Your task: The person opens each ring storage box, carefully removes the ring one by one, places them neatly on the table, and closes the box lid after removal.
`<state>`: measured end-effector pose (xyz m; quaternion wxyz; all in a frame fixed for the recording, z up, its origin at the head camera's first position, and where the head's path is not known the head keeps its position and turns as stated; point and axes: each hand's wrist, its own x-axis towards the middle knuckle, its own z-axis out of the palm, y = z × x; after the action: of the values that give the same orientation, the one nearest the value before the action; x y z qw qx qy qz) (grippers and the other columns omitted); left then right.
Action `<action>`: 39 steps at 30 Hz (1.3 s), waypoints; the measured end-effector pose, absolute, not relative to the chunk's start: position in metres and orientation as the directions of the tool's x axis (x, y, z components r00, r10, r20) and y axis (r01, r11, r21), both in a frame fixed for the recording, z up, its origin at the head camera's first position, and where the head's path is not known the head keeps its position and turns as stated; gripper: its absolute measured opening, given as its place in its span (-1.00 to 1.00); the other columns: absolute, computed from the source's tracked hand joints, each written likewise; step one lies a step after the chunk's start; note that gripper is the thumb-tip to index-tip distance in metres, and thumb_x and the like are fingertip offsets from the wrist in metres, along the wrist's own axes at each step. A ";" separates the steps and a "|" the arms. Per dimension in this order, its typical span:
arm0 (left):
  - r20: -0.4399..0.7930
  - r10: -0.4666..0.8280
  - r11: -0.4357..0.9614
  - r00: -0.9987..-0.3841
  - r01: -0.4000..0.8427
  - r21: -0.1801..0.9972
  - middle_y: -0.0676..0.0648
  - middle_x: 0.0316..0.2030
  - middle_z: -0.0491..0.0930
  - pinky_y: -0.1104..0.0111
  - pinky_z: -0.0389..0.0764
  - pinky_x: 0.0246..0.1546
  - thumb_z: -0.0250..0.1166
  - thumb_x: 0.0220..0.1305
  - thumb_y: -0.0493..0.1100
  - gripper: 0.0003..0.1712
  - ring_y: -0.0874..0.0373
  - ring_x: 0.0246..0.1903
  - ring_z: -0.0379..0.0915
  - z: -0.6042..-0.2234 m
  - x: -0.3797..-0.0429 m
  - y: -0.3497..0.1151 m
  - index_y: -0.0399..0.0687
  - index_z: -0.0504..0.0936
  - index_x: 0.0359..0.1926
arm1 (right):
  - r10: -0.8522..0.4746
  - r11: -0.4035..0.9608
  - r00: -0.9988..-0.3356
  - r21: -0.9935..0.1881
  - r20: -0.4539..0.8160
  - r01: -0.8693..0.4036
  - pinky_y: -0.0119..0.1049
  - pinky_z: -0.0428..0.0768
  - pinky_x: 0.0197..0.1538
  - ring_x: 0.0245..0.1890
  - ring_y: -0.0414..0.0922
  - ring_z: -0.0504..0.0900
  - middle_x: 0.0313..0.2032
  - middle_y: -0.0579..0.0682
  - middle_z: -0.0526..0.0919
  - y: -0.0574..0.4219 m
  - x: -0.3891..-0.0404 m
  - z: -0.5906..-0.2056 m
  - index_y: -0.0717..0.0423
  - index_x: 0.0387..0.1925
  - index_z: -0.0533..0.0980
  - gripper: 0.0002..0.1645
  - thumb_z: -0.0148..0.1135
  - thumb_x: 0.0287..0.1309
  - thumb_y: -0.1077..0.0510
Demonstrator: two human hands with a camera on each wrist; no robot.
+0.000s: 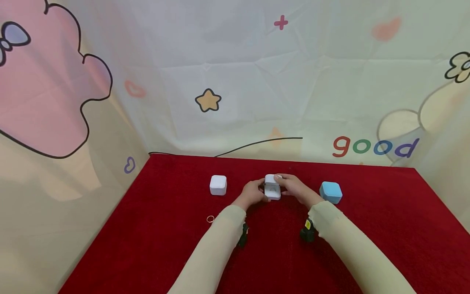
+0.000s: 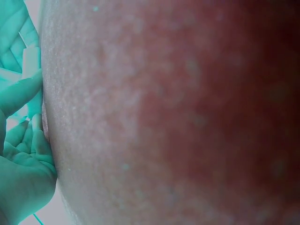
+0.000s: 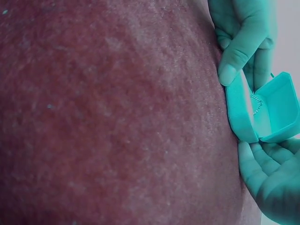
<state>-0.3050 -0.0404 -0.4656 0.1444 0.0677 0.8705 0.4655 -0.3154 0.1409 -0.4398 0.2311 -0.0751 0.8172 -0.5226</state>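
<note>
A small white ring box (image 1: 272, 192) stands with its lid raised on the red cloth, between both hands. My left hand (image 1: 252, 192) grips its left side, the thumb at the lower front part and the fingers further back. From the right, my right hand (image 1: 295, 188) holds the box, thumb at the raised lid. In the right wrist view a ring with a textured band (image 3: 256, 104) sits inside the box, whose lid (image 3: 283, 110) tilts back from the base. Only a narrow slice of the ring box (image 2: 32, 70) shows in the left wrist view, beside the left thumb.
A closed white box (image 1: 218, 185) stands to the left and a closed light blue box (image 1: 331, 192) to the right. Near the left forearm lies a thin gold-coloured ring (image 1: 210, 219). Red cloth (image 1: 147, 245) covers the table; a printed curtain (image 1: 235, 73) hangs behind it.
</note>
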 end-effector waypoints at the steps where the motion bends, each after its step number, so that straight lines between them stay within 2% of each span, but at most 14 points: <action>1: -0.186 0.252 0.557 -0.950 -0.016 0.831 -0.21 0.11 0.62 0.24 0.57 0.09 0.46 0.18 -0.32 -0.16 0.09 -0.08 0.44 -0.466 -0.305 -0.041 -0.11 0.38 0.48 | -0.366 0.443 -0.882 -0.889 -0.298 0.117 0.16 0.42 0.45 0.38 0.24 0.33 0.46 0.40 0.22 0.141 -0.316 -0.439 0.35 0.56 0.05 -0.28 -0.21 0.62 -0.02; 10: -0.189 0.250 0.553 -0.950 -0.020 0.833 -0.20 0.16 0.61 0.26 0.58 0.09 0.46 0.19 -0.33 -0.16 0.09 -0.06 0.47 -0.463 -0.303 -0.040 -0.12 0.38 0.48 | -0.366 0.447 -0.880 -0.887 -0.302 0.118 0.16 0.45 0.43 0.35 0.24 0.39 0.43 0.42 0.27 0.142 -0.318 -0.441 0.37 0.55 0.06 -0.28 -0.22 0.62 -0.02; 17: -0.194 0.243 0.551 -0.951 -0.029 0.834 -0.19 0.18 0.59 0.25 0.59 0.10 0.46 0.19 -0.33 -0.17 0.08 -0.05 0.46 -0.461 -0.302 -0.040 -0.11 0.38 0.48 | -0.354 0.443 -0.881 -0.886 -0.314 0.138 0.16 0.45 0.43 0.45 0.30 0.31 0.45 0.42 0.26 0.141 -0.320 -0.441 0.39 0.54 0.07 -0.26 -0.22 0.62 -0.05; 24: -0.198 0.232 0.549 -0.952 -0.040 0.835 -0.19 0.14 0.61 0.33 0.57 -0.01 0.47 0.17 -0.34 -0.16 0.12 -0.11 0.45 -0.462 -0.303 -0.039 -0.12 0.39 0.47 | -0.353 0.436 -0.874 -0.885 -0.333 0.162 0.18 0.41 0.45 0.49 0.32 0.26 0.47 0.41 0.22 0.140 -0.323 -0.440 0.40 0.55 0.06 -0.24 -0.24 0.63 -0.08; 32: -0.197 0.231 0.554 -0.953 -0.038 0.832 -0.18 0.14 0.62 0.34 0.55 -0.02 0.47 0.17 -0.34 -0.17 0.14 -0.13 0.43 -0.464 -0.305 -0.039 -0.09 0.41 0.47 | -0.348 0.432 -0.877 -0.887 -0.333 0.165 0.18 0.43 0.45 0.47 0.30 0.29 0.46 0.41 0.24 0.139 -0.325 -0.439 0.41 0.53 0.09 -0.22 -0.25 0.63 -0.11; 39: -0.202 0.228 0.553 -0.952 -0.044 0.832 -0.18 0.11 0.63 0.37 0.55 -0.07 0.47 0.17 -0.35 -0.17 0.14 -0.16 0.44 -0.465 -0.305 -0.039 -0.10 0.42 0.46 | -0.341 0.436 -0.871 -0.880 -0.353 0.186 0.18 0.43 0.44 0.43 0.27 0.32 0.45 0.39 0.26 0.139 -0.326 -0.437 0.34 0.53 0.13 -0.23 -0.24 0.61 -0.14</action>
<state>-0.3051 -0.0391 -0.4651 0.1450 0.0531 0.8693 0.4696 -0.3257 0.1393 -0.4368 0.2494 -0.0478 0.8099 -0.5288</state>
